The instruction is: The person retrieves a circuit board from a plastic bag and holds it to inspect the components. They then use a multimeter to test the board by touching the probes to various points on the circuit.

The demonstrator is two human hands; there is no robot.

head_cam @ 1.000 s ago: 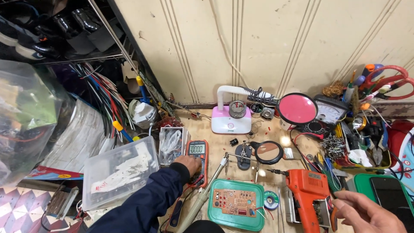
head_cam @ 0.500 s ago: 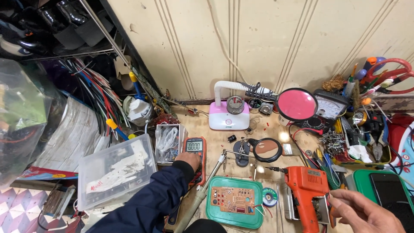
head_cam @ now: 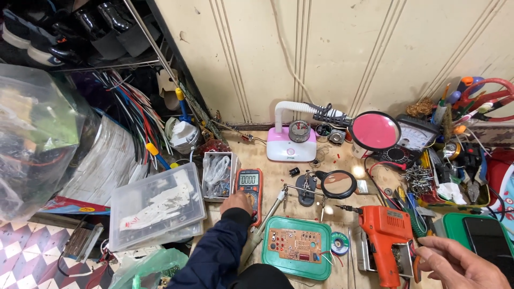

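The left hand [head_cam: 236, 202] rests fingers-together on the digital multimeter's [head_cam: 250, 191] dial, steadying it flat, while the right hand [head_cam: 460, 262] hovers loosely apart beside 1 orange soldering gun [head_cam: 386, 235].

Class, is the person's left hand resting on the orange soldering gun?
No, the left hand rests on the multimeter; the soldering gun lies apart.

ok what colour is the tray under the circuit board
Green: the tray under the brown circuit board shows best in the head view.

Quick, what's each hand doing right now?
Left hand: resting on the multimeter, gripping nothing visible.
Right hand: open, empty, beside the orange soldering gun.
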